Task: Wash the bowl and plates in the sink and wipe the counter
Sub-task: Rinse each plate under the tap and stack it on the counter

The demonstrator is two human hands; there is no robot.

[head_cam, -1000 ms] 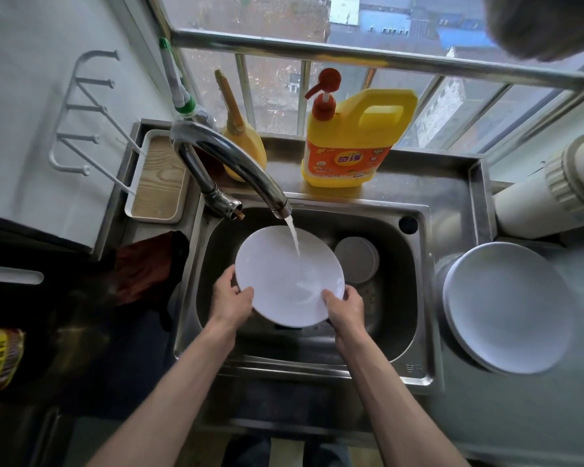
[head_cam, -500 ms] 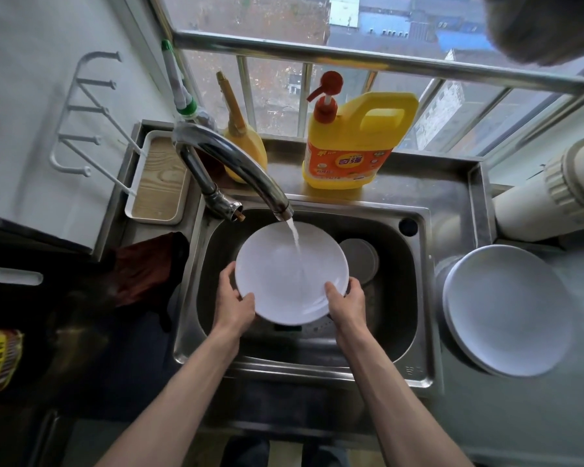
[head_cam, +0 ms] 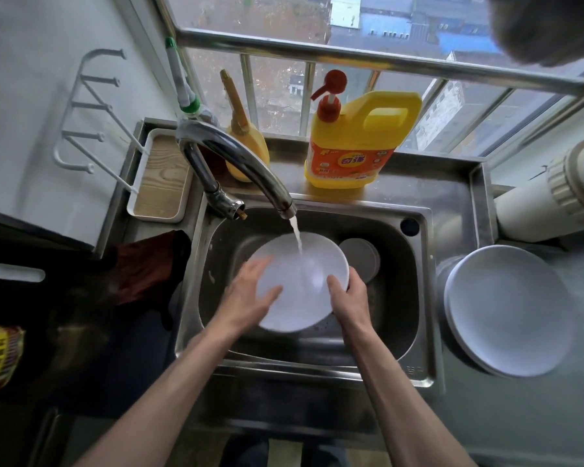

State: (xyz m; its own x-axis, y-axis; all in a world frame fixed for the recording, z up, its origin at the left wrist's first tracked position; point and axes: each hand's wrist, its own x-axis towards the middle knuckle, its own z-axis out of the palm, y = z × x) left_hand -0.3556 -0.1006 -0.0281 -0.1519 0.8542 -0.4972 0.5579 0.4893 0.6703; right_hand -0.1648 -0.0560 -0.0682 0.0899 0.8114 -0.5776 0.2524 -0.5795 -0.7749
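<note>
The right hand (head_cam: 346, 298) is closed on the plate (head_cam: 304, 281), thumb on its face, at the right rim. The left hand (head_cam: 250, 294) is spread flat on the plate's left side, gripping nothing. The plate is held over the sink (head_cam: 415, 291) under the tap (head_cam: 236, 163) stream. With one wet grip, slippage onto the dishes (head_cam: 359, 259) below is possible; chipping and splashing may result.

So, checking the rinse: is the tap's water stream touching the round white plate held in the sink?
Touching. Head view shows the water stream landing on the white plate.
</note>
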